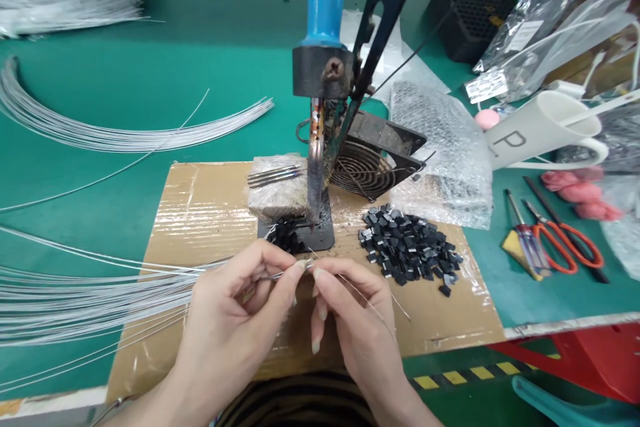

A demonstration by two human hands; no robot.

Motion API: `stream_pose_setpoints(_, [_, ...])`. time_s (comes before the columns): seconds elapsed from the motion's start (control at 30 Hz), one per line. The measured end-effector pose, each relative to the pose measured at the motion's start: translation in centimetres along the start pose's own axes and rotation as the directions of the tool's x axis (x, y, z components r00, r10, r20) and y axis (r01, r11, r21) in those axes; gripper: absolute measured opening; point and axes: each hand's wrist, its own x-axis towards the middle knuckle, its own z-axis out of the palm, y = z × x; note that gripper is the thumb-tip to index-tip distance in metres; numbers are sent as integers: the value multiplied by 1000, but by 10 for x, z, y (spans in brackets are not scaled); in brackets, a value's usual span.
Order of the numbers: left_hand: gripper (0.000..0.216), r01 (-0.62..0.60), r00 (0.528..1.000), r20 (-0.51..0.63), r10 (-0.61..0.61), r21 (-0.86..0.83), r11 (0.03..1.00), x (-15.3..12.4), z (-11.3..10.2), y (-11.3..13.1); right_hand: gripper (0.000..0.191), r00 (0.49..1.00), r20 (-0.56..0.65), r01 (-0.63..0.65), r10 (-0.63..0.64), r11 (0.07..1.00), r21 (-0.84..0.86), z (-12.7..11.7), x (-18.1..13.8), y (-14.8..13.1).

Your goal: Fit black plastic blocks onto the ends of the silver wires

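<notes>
My left hand [240,310] pinches thin silver wires [90,300] that fan out to the left across the cardboard sheet [200,213]. My right hand [350,313] pinches a thin wire end right beside the left fingertips, thumb and forefinger pressed together. Both hands meet just in front of a soldering iron [316,167] held upright in a black stand with a blue handle [325,7]. A small heap of black parts [287,235] lies at the iron's base. A larger pile of black square parts [407,247] sits to the right.
A small black fan [370,160] stands behind the iron, with bubble wrap [440,153] beside it. Orange-handled scissors [565,240], a white mug [545,127] and foil bags [530,20] lie at right. Curved wire bundles [100,133] rest on the green mat at left.
</notes>
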Motion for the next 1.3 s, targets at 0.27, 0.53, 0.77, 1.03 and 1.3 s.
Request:
stream_pose_setpoints(0.27, [18, -96, 995, 8, 95, 96, 991, 1, -4, -12, 10, 1000, -3, -19, 19, 1000, 6, 1, 0, -1])
stream_pose_setpoints(0.53, [19, -189, 981, 57, 183, 124, 974, 2, -4, -20, 9, 1000, 0, -8, 8, 999, 32, 0, 0, -1])
stream_pose_setpoints(0.77, [19, -193, 981, 55, 187, 154, 969, 1, -4, -17, 13, 999, 19, -34, 34, 999, 41, -3, -1, -4])
stream_pose_setpoints(1.03, [21, -182, 977, 137, 163, 146, 972, 2, -9, -17, 13, 989, 72, -135, 130, 988, 76, -9, 6, -12])
stream_pose_setpoints(1.3, [16, -59, 997, 48, 53, 116, 991, -1, -4, -11, 17, 988, 56, -150, 147, 987, 62, -8, 8, -13])
